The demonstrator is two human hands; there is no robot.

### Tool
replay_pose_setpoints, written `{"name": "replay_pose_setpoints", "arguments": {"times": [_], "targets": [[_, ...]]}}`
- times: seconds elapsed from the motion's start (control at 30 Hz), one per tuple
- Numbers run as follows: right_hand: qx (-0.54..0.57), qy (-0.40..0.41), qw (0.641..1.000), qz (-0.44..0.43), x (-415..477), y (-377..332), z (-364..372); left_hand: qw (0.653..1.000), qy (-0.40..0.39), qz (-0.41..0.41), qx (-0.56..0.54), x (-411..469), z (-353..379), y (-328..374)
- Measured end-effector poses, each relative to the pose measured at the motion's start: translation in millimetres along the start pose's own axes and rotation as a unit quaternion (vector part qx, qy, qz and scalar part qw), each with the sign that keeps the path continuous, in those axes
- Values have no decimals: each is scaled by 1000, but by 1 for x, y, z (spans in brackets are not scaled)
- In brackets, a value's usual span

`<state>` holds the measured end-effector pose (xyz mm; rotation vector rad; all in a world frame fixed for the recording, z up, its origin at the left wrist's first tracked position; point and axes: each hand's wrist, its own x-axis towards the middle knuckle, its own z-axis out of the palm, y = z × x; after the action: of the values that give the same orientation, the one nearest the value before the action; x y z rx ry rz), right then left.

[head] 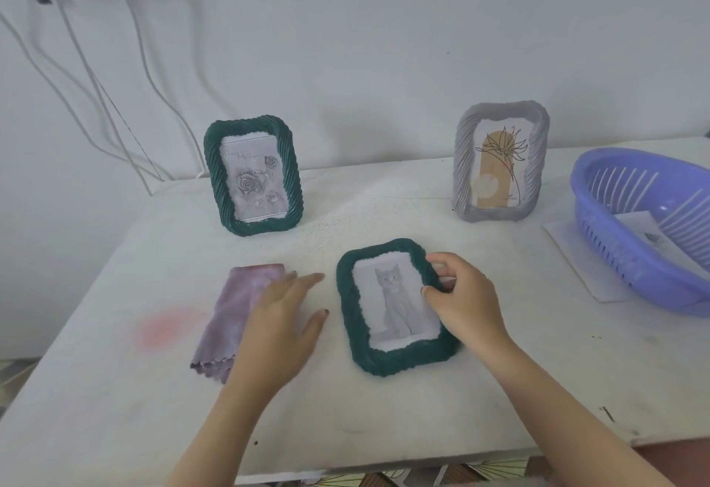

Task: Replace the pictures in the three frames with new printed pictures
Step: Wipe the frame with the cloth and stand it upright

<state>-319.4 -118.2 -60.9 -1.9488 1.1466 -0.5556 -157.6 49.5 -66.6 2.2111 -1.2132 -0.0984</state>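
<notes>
A dark green frame with a grey cat picture lies flat at the middle of the white table. My right hand grips its right edge, thumb on the glass and fingers curled over the rim. My left hand hovers flat and open just left of the frame, over the edge of a pink cloth. A second green frame with a grey rose print stands upright at the back left. A grey frame with a line-drawn plant picture stands at the back right.
A purple plastic basket sits at the right edge on a sheet of paper, with printed paper inside it. White cables hang down the wall at the left. A pink stain marks the table.
</notes>
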Motion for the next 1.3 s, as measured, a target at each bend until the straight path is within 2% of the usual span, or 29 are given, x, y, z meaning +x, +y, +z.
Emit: {"name": "replay_pose_setpoints", "arguments": {"times": [0.13, 0.23, 0.37, 0.47, 0.57, 0.73, 0.87, 1.07, 1.3], "targets": [[181, -24, 980, 76, -1, -3, -5, 994, -52, 30, -87, 3, 18, 16], [257, -13, 963, 83, -3, -5, -10, 976, -50, -21, -211, 8, 22, 24], [375, -4, 924, 81, -5, -5, -13, 910, -69, -75, -403, 16, 20, 23], [410, -5, 910, 59, -4, -4, -14, 855, -93, -83, -504, 20, 19, 26], [412, -17, 910, 42, -2, -2, -14, 843, -87, -81, -525, 23, 20, 29], [382, -85, 920, 29, 1, 9, -13, 845, -87, -62, -525, 26, 20, 29], [394, -132, 910, 13, 0, 12, -9, 848, -79, -53, -522, 31, 16, 29], [413, -165, 895, -43, 8, 6, -19, 844, -86, -45, -528, 35, 11, 30], [445, -156, 876, -100, 24, -21, -34, 857, -74, -16, -509, 49, 1, 37]]}}
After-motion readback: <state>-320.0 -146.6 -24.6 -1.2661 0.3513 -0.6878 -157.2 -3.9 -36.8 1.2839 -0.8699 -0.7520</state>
